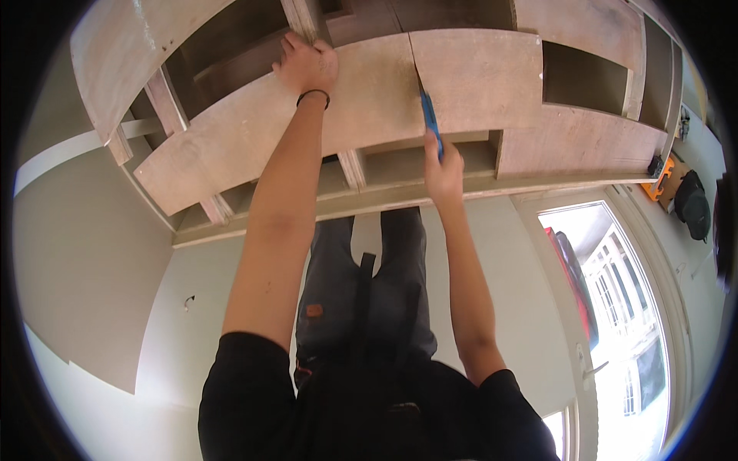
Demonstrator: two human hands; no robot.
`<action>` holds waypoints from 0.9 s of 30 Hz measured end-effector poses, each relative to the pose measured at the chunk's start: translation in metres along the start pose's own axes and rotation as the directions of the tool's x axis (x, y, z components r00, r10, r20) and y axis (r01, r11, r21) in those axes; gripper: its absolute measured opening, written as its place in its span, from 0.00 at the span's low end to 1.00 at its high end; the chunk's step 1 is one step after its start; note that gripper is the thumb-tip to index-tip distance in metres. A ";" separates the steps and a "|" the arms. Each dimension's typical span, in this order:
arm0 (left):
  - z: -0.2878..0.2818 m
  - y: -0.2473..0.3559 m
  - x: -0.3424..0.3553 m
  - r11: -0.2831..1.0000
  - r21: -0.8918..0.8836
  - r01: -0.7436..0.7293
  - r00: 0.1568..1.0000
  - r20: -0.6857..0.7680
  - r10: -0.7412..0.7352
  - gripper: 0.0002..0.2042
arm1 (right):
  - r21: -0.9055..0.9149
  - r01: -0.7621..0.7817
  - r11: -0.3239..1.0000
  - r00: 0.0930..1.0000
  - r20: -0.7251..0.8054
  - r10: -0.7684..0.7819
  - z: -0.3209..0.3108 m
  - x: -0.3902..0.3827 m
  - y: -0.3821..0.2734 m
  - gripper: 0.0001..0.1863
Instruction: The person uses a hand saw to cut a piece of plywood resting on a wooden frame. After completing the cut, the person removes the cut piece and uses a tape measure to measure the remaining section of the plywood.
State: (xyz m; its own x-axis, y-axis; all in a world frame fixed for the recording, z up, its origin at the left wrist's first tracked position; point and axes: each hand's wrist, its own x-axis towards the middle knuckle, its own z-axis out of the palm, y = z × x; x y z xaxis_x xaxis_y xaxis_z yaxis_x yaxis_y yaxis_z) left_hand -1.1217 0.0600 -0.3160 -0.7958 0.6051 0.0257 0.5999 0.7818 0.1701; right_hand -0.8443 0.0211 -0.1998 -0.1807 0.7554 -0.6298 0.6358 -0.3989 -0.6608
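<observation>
Evidently the right hand (444, 165) is closed around a slim blue cutting tool (430, 115), whose narrow dark blade points ahead of the fingers, away from the body, and meets the plywood board (369, 92) at a thin dark slit (411, 48) that runs on to the board's far edge. The left hand (307, 67) is set well to the left of the right one and a little farther out, its fingers bent over that far edge beside a wooden batten (306, 19); whether they grip the batten or merely press there, one cannot tell. The board passes beneath the left hand and reaches out to both sides of the right, lying across an open wooden frame (477, 187). The tool is probably light and rigid in the handle, with a thinner blade that could bend or bind if twisted, so the handle, well back from the blade, is the place to hold it. The board looks stiff and dry, likely awkward more from length than weight, and best steadied by a flat palm near the slit, clear of the blade's line.
</observation>
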 end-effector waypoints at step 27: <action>-0.002 0.000 0.000 0.999 -0.031 -0.019 0.998 -0.052 0.017 0.18 | 0.059 -0.321 0.945 0.947 0.052 0.318 -0.031 -0.066 -0.028 0.23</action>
State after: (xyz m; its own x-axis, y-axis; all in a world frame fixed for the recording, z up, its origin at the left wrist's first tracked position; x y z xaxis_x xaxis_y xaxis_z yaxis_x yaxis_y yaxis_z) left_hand -1.1219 0.0601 -0.3140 -0.7886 0.6096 0.0802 0.6119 0.7652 0.2003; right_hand -0.8270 -0.0015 -0.1274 -0.0080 0.5608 -0.8279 0.6147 -0.6503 -0.4464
